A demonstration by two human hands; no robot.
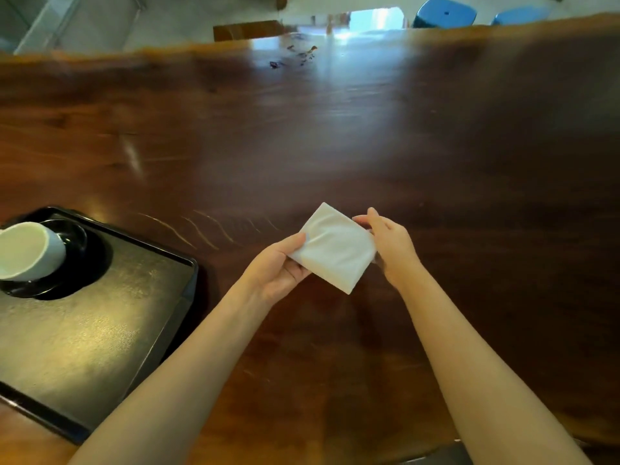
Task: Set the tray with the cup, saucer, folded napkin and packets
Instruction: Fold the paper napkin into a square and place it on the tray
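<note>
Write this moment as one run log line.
stage: napkin folding | both hands hold napkin above table | cup on saucer on tray | packets: unseen

White folded napkin (337, 248): rectangular, tilted, held above the wooden table between both hands, well right of the tray. Black rectangular tray (100, 330): raised rim, flat on the table at left. White cup (28, 250): seated on a glossy black saucer (85, 260) in the tray's far corner, apparently upright.
</note>
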